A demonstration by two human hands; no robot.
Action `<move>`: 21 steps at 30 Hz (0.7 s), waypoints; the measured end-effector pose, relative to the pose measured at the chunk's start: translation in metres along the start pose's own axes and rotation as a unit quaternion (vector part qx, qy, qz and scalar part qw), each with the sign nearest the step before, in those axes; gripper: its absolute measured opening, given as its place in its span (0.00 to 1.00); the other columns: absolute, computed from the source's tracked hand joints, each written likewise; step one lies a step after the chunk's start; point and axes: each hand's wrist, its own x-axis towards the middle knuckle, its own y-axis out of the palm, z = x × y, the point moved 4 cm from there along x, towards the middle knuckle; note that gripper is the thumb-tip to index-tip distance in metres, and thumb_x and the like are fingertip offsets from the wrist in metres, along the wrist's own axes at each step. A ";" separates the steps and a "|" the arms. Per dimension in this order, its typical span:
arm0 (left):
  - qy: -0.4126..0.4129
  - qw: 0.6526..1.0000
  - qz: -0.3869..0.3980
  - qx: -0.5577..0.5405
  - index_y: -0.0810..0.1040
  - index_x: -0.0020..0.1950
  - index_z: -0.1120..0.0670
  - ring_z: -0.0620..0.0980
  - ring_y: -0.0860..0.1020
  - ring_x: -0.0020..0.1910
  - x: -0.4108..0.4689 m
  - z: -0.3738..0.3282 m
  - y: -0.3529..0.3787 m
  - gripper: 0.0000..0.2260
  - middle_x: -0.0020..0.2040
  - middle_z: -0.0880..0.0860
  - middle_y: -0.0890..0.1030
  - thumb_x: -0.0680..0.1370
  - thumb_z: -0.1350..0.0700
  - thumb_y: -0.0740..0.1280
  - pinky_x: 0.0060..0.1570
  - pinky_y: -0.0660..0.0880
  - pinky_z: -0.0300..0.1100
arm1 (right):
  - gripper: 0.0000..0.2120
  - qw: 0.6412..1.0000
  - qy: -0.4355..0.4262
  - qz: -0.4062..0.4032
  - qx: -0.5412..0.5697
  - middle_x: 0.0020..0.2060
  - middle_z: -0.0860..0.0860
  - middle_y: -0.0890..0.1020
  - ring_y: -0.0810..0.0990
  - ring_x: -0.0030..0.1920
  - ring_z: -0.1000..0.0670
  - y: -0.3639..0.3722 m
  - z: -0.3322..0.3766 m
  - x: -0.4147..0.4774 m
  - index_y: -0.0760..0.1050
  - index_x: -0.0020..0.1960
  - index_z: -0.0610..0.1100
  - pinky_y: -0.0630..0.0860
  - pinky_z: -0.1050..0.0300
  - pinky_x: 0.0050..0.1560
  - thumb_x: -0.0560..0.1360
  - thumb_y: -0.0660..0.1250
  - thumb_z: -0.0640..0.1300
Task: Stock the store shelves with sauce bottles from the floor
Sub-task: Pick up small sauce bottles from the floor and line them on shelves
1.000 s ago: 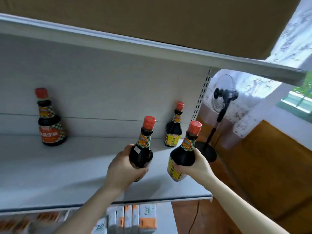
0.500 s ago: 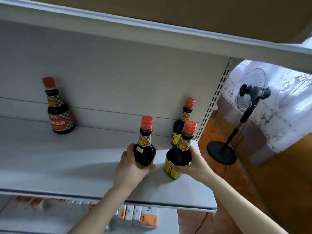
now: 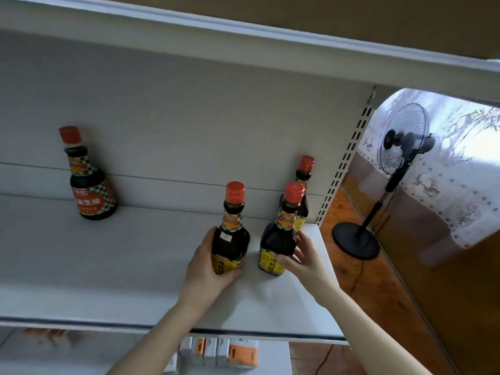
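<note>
Two dark sauce bottles with red caps and yellow labels stand on the white shelf (image 3: 121, 266) near its right end. My left hand (image 3: 207, 269) grips the left bottle (image 3: 230, 236) round its lower body. My right hand (image 3: 303, 257) holds the right bottle (image 3: 278, 239), with the thumb on the label and the fingers loosely at its right side. A third bottle (image 3: 304, 185) stands just behind it against the back panel. A fourth bottle (image 3: 90, 182), with a red checked label, stands far left at the back.
The upper shelf's edge (image 3: 243, 28) runs overhead. The slotted upright (image 3: 346, 163) marks the shelf's right end. Beyond it a black pedestal fan (image 3: 400, 147) stands on the wooden floor. Small boxes (image 3: 230, 353) sit on the lower shelf.
Both hands have lowered their bottles onto the shelf and moved them further in. The right hand's fingers have loosened. The view has tilted down.
</note>
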 end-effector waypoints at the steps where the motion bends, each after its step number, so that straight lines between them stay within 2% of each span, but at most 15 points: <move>1: 0.001 1.000 -0.011 0.004 0.65 0.66 0.45 0.44 0.76 0.56 0.005 0.001 -0.001 0.35 0.58 0.44 0.76 0.64 0.53 0.78 0.50 0.71 0.36 | 0.23 1.000 -0.001 0.006 -0.008 0.54 0.60 0.76 0.77 0.52 0.67 0.005 -0.001 0.006 0.67 0.56 0.55 0.75 0.69 0.50 0.72 0.67 0.31; 3: 0.006 0.999 -0.030 0.019 0.65 0.68 0.48 0.47 0.75 0.56 0.015 0.003 -0.002 0.36 0.58 0.48 0.76 0.64 0.54 0.78 0.49 0.70 0.35 | 0.23 1.000 0.006 -0.014 -0.010 0.54 0.60 0.76 0.75 0.56 0.61 0.015 -0.008 0.016 0.67 0.55 0.56 0.75 0.62 0.56 0.71 0.69 0.32; 5: 0.010 0.998 -0.049 0.035 0.65 0.68 0.51 0.51 0.75 0.57 0.026 0.007 -0.006 0.36 0.59 0.52 0.77 0.64 0.57 0.77 0.49 0.70 0.37 | 0.24 0.996 0.011 -0.088 -0.020 0.53 0.59 0.76 0.75 0.56 0.55 0.020 -0.015 0.022 0.68 0.58 0.53 0.73 0.55 0.58 0.69 0.72 0.34; 7: 0.004 0.997 -0.064 0.048 0.64 0.69 0.53 0.55 0.75 0.59 0.038 0.013 -0.008 0.37 0.59 0.55 0.77 0.64 0.58 0.77 0.51 0.71 0.42 | 0.26 0.990 0.018 -0.135 -0.043 0.55 0.54 0.77 0.75 0.56 0.53 0.023 -0.018 0.025 0.68 0.63 0.49 0.74 0.56 0.54 0.69 0.73 0.38; 11: -0.007 0.994 -0.075 0.074 0.64 0.70 0.53 0.59 0.75 0.58 0.060 0.022 -0.007 0.38 0.58 0.57 0.77 0.63 0.57 0.77 0.51 0.73 0.47 | 0.28 0.993 0.041 -0.100 -0.042 0.57 0.51 0.78 0.76 0.57 0.51 0.031 -0.018 0.040 0.67 0.68 0.49 0.75 0.61 0.49 0.71 0.70 0.38; 13: -0.007 0.995 -0.066 0.077 0.64 0.68 0.52 0.58 0.76 0.57 0.069 0.024 -0.005 0.37 0.57 0.55 0.78 0.63 0.54 0.77 0.51 0.75 0.51 | 0.25 0.993 0.051 -0.099 -0.037 0.52 0.51 0.79 0.77 0.54 0.51 0.035 -0.013 0.048 0.69 0.66 0.45 0.74 0.65 0.48 0.71 0.70 0.36; 15: -0.012 0.995 -0.058 0.077 0.64 0.67 0.51 0.57 0.76 0.56 0.076 0.026 -0.002 0.37 0.56 0.54 0.78 0.62 0.53 0.78 0.51 0.76 0.52 | 0.17 0.986 0.053 -0.133 -0.082 0.43 0.49 0.80 0.77 0.46 0.50 0.034 -0.007 0.055 0.74 0.58 0.39 0.72 0.69 0.41 0.70 0.71 0.37; 16: -0.013 0.995 -0.058 0.076 0.64 0.68 0.51 0.57 0.76 0.56 0.079 0.026 -0.001 0.38 0.56 0.55 0.77 0.62 0.53 0.78 0.51 0.76 0.52 | 0.13 0.979 0.060 -0.158 -0.110 0.41 0.46 0.80 0.77 0.44 0.46 0.032 -0.006 0.057 0.76 0.54 0.36 0.73 0.66 0.41 0.70 0.71 0.39; 18: -0.011 0.995 -0.062 0.075 0.63 0.70 0.53 0.57 0.75 0.58 0.083 0.027 0.003 0.40 0.59 0.57 0.76 0.63 0.54 0.78 0.53 0.75 0.51 | 0.13 0.967 0.080 -0.193 -0.144 0.41 0.40 0.81 0.78 0.45 0.41 0.026 -0.010 0.061 0.76 0.49 0.34 0.75 0.54 0.44 0.71 0.71 0.42; 21: -0.009 0.995 -0.058 0.075 0.61 0.71 0.55 0.58 0.74 0.60 0.088 0.024 0.010 0.41 0.61 0.58 0.75 0.64 0.56 0.78 0.55 0.74 0.49 | 0.14 0.964 0.099 -0.183 -0.167 0.42 0.48 0.79 0.77 0.45 0.49 0.025 -0.015 0.063 0.76 0.52 0.39 0.70 0.64 0.38 0.71 0.71 0.46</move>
